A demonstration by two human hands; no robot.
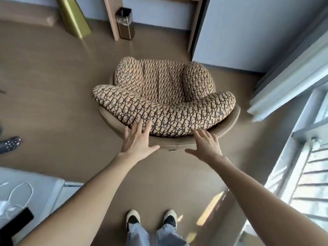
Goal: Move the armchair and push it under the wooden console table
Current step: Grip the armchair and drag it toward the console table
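Bright daylight enters from the window (301, 174) along the right edge of the frame, where the panes are washed out to near white. A warm sunlit patch (211, 208) lies on the brown floor (53, 112) at lower right. Elsewhere the light is soft and even, with only faint shadows. Wide-angle distortion bends straight lines outward near the edges and stretches both forearms at the bottom corners. The picture is slightly soft overall, and the corners, especially lower left, look blurred and smeared.
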